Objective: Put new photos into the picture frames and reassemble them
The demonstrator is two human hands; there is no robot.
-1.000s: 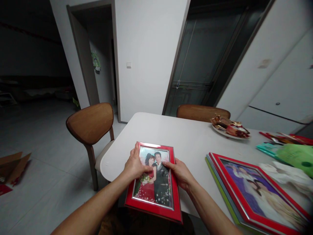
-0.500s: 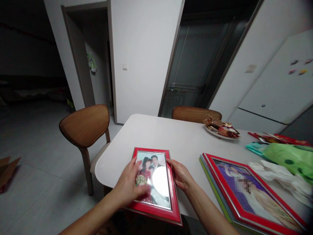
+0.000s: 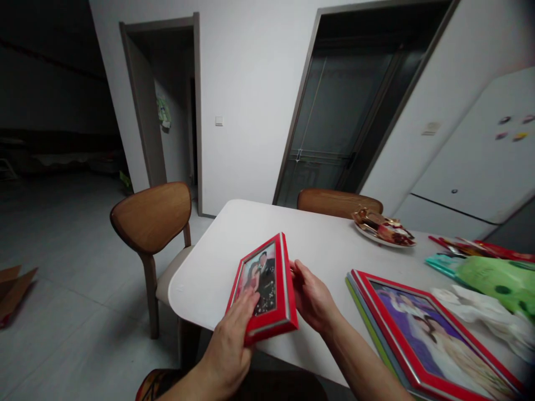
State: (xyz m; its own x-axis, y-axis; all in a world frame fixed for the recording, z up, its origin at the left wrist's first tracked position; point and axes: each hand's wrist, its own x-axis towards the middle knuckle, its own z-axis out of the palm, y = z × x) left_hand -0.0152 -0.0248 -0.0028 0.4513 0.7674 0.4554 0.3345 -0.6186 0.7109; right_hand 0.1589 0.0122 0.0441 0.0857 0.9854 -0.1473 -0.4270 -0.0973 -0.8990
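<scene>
A small red photo frame is tilted up over the near edge of the white table, its picture side facing left. My left hand lies with its fingers over the lower left part of the frame and its glass. Behind the frame's right side is my right hand, its fingertips partly hidden by the frame. To the right, a larger red frame with a purple picture lies on top of a grey and a green one.
The white table has a plate of wrapped items at the back. Right of the frames are white tissue and a green bag. Wooden chairs stand at the left and behind.
The small frame has turned from nearly flat to steeply tilted, its right side raised. My left hand has moved down to its lower left part. The view has shifted slightly.
</scene>
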